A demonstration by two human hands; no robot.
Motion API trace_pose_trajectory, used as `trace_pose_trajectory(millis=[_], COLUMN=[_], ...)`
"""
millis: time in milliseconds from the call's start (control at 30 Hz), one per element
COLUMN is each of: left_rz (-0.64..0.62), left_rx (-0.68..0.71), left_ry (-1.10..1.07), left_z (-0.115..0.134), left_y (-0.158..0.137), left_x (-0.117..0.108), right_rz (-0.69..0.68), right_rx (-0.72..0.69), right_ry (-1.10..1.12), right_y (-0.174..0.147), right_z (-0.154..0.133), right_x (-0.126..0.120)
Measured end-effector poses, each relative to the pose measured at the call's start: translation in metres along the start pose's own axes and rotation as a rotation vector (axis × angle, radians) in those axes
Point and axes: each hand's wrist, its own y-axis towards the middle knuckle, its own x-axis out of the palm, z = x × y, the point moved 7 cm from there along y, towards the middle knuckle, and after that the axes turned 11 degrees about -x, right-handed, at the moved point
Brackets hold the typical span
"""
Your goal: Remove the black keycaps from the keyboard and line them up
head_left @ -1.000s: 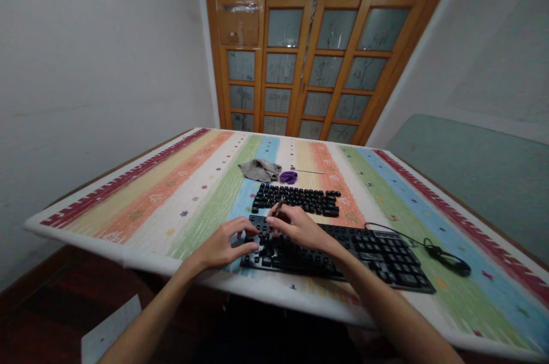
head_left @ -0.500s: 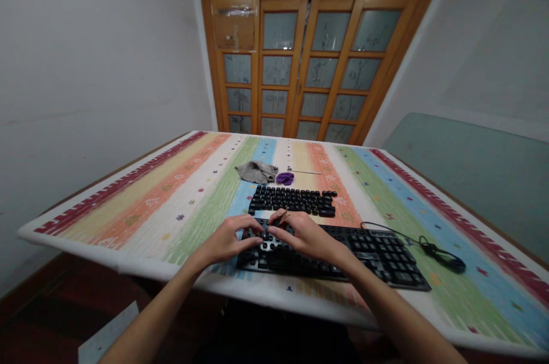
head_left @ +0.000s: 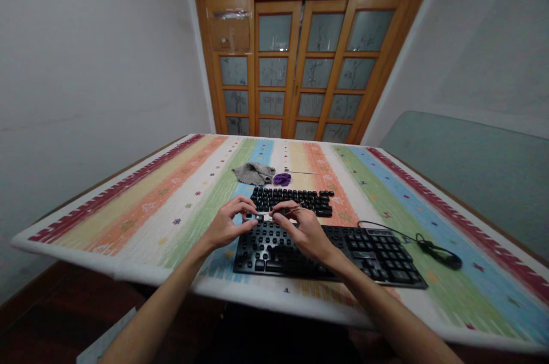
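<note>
A black keyboard [head_left: 295, 267] lies near the table's front edge. Bare switches show over its left part, while keycaps cover the number pad at its right. Rows of loose black keycaps [head_left: 291, 199] lie just beyond it. My left hand [head_left: 229, 222] is over the keyboard's upper left corner, thumb and fingers pinched on a small black keycap [head_left: 259, 218]. Close beside it, my right hand [head_left: 302, 227] is closed around a thin wire tool [head_left: 266, 216], probably a keycap puller, whose wire end reaches toward the keycap. My fingers hide part of the tool.
Behind the loose keycaps lie a grey cloth [head_left: 254, 173], a purple bundle [head_left: 282, 179] and a thin rod [head_left: 302, 172]. The keyboard's coiled cable [head_left: 441, 255] rests at the right. A striped cloth [head_left: 171, 204] covers the table. Wooden doors [head_left: 300, 67] stand behind.
Both hands have moved up and away from me, from over the bare switches to the keyboard's far left edge. A keycap and the tool's wire now show between them. The view has shifted slightly.
</note>
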Motion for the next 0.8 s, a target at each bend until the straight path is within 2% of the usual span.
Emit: trace_pose_trajectory(millis=[133,333,433,600,700,800], left_rz=[0.050,0.048,-0.018,-0.154,-0.179,-0.143], left_rx=[-0.060,-0.082,-0.043,0.065,0.083,0.060], left_ry=[-0.168,-0.107,0.030,0.316,0.343,0.270], left_z=[-0.015,-0.022,-0.016,0.004,0.010,0.007], left_y=[0.006,0.010,0.009,0.008,0.008,0.008], left_x=[-0.001,0.002,0.006,0.014,0.015,0.012], right_rz=[0.132,0.141,0.102,-0.073,-0.108,-0.072], right_rx=[0.113,0.117,0.098,-0.002,-0.045,-0.013], right_ry=[0.200,0.121,0.034,-0.118,-0.136,-0.102], right_y=[-0.007,-0.008,-0.007,-0.006,-0.007,-0.007], right_z=[0.017,0.019,0.017,0.012,0.009,0.011], right_x=[0.000,-0.004,-0.007,0.001,0.003,-0.002])
